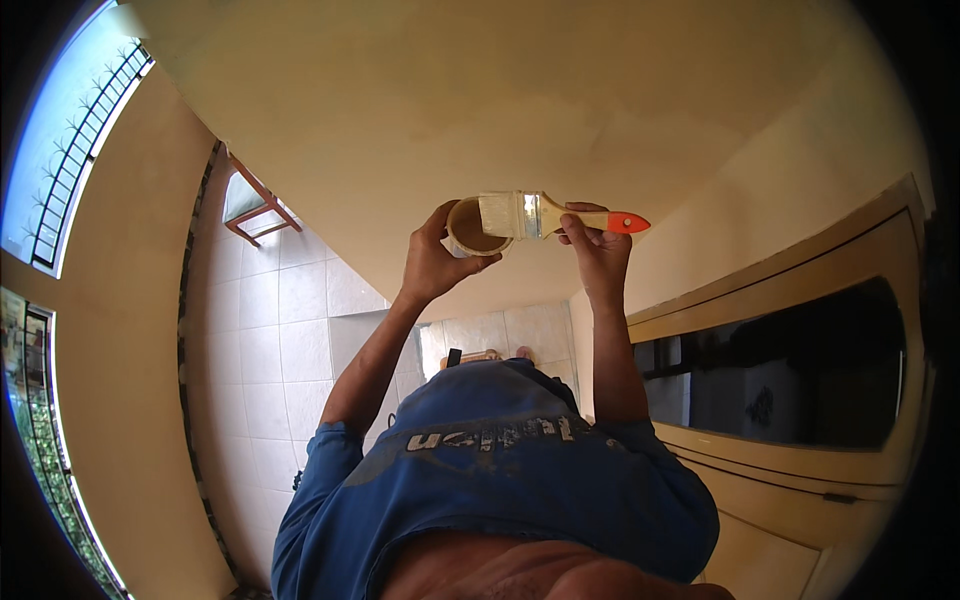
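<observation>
My left hand (437, 258) is wrapped round a small round paint pot (465, 240), thumb along its near side and fingers on its far left. Inside the pot a tan-brown colour shows; how full it is I cannot tell. A wide, flat paintbrush (553, 214) lies level across the pot's right rim, its pale bristles over the opening. Its handle is cream with an orange-red end, and a shiny metal band sits behind the bristles. My right hand (598, 250) is closed on the handle, with fingers behind it and thumb in front.
A tan wall (560, 110) rises right in front of me. To the right stands a wooden door (640, 325) with a dark glass panel (790, 370). A wooden chair (262, 205) stands on the tiled floor (262, 350) at the left, near barred windows (85, 130).
</observation>
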Demonstrator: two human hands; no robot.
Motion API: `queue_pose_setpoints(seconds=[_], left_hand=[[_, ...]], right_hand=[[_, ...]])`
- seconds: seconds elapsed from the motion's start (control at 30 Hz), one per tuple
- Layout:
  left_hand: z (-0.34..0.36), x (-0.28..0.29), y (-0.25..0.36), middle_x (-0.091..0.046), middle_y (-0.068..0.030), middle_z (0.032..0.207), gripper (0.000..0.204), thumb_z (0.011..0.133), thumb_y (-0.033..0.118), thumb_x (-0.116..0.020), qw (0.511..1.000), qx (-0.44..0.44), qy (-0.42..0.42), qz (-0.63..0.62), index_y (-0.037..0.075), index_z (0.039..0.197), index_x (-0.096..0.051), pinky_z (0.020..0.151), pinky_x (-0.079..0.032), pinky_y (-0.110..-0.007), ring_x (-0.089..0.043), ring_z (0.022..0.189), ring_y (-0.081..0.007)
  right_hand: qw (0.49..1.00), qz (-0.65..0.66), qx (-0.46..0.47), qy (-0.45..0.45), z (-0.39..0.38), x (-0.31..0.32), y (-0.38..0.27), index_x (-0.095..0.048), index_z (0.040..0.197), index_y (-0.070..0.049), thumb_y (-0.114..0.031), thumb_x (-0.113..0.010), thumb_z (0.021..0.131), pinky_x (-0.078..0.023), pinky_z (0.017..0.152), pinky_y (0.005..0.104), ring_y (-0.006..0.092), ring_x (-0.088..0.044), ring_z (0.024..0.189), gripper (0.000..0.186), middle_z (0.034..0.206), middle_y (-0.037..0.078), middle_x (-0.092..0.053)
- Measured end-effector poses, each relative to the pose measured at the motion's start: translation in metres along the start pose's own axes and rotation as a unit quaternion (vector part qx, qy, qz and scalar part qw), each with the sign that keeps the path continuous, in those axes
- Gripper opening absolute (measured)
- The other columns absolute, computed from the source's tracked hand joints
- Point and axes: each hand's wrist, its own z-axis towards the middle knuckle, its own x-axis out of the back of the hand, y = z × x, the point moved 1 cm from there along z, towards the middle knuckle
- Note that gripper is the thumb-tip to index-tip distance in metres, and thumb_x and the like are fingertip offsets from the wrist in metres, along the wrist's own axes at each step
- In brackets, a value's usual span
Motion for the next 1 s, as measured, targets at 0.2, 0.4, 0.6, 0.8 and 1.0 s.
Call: queue_pose_setpoints(seconds=[0.2, 0.4, 0.6, 0.8, 1.0], left_hand=[[0.000, -0.001, -0.002, -0.074, -0.0183, 0.122, 0.085, 0.067, 0.029, -0.098, 1.000, 0.001, 0.005, 0.016, -0.003, 0.136, -0.058, 0.103, -0.057, -0.045, -0.072, 0.115, -0.0307], [0.002, 0.000, -0.002, -0.074, -0.0186, 0.121, 0.084, 0.068, 0.029, -0.097, 1.000, -0.004, -0.004, 0.005, -0.003, 0.136, -0.058, 0.102, -0.057, -0.045, -0.072, 0.115, -0.0304], [0.003, 0.003, 0.007, -0.074, -0.0186, 0.121, 0.084, 0.068, 0.029, -0.097, 1.000, -0.011, -0.008, 0.012, -0.003, 0.136, -0.059, 0.103, -0.057, -0.045, -0.072, 0.115, -0.0300], [0.006, 0.007, 0.004, -0.074, -0.0183, 0.121, 0.085, 0.068, 0.031, -0.098, 0.999, -0.037, -0.015, 0.000, -0.003, 0.135, -0.059, 0.102, -0.057, -0.044, -0.072, 0.115, -0.0299], [0.006, 0.005, -0.001, -0.074, -0.0186, 0.120, 0.085, 0.067, 0.031, -0.098, 0.999, -0.045, -0.014, 0.012, -0.003, 0.135, -0.059, 0.101, -0.058, -0.043, -0.073, 0.114, -0.0298]], right_hand=[[1.000, 0.008, -0.001, 0.030, -0.005, -0.006, -0.004, -0.070, 0.115, 0.001, -0.009, -0.076, 0.097, -0.060, 0.075, 0.0258, 0.0113, -0.071, 0.084, 0.022, 0.096, 0.005, -0.074], [1.000, 0.018, 0.003, 0.021, -0.007, -0.006, -0.004, -0.069, 0.118, 0.001, -0.011, -0.075, 0.098, -0.061, 0.075, 0.0273, 0.0129, -0.073, 0.087, 0.024, 0.101, 0.006, -0.075], [0.999, 0.013, 0.008, 0.033, -0.008, -0.008, -0.005, -0.069, 0.118, 0.002, -0.012, -0.075, 0.098, -0.061, 0.076, 0.0282, 0.0141, -0.074, 0.088, 0.025, 0.103, 0.007, -0.075], [0.998, 0.021, 0.012, 0.050, -0.011, -0.014, -0.013, -0.070, 0.116, 0.001, -0.012, -0.076, 0.097, -0.059, 0.074, 0.0262, 0.0123, -0.072, 0.084, 0.024, 0.099, 0.006, -0.075], [0.998, 0.004, 0.040, 0.058, -0.012, -0.007, -0.006, -0.069, 0.117, 0.003, -0.010, -0.077, 0.096, -0.062, 0.077, 0.0282, 0.0125, -0.072, 0.086, 0.026, 0.101, 0.007, -0.075]])
